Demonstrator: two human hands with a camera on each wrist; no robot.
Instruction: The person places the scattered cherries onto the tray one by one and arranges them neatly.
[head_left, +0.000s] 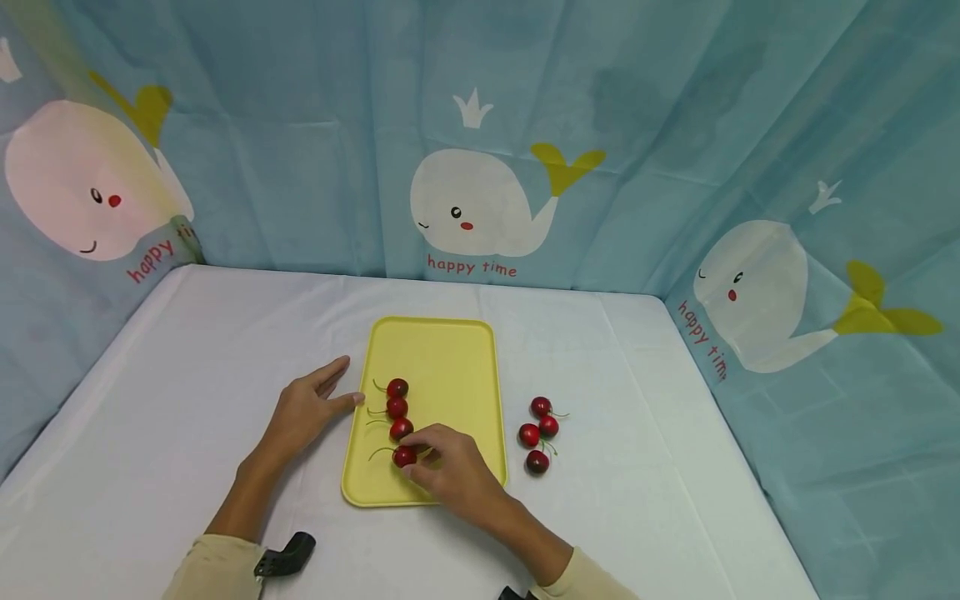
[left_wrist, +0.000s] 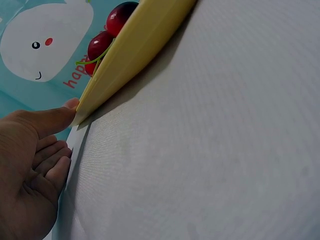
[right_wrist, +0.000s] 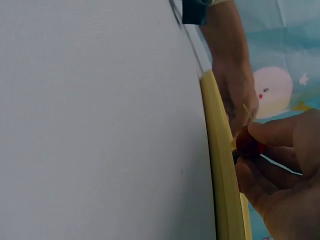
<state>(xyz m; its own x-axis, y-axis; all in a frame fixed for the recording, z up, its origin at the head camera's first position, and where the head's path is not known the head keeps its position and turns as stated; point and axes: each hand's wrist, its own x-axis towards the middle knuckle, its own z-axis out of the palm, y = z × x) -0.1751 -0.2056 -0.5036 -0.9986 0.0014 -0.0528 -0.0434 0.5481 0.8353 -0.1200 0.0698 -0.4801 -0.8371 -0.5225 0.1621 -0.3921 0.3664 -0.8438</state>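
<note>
My right fingers (head_left: 438, 434) pinch a glossy cherry (head_left: 402, 456); my relaxed left hand (head_left: 303, 410) touches the tray (head_left: 453, 362). Behind it, cloth (head_left: 300, 192) reads "happy time".

left hand (head_left: 302, 414): thumb (head_left: 347, 402) extended | right hand (head_left: 459, 477): fingers (head_left: 435, 435) bent (thumb opposing them) | forearms (head_left: 251, 496): slanting inward

We saw smooth, glossy cherries (head_left: 397, 407) and a smooth, low-sheen tray (head_left: 450, 358) that looked like plastic. The tablecloth (head_left: 637, 467) looked matt (we made out its fine ribbed texture from the left wrist), while the backdrop (head_left: 300, 183) looked like creased fabric, faintly shiny.
</note>
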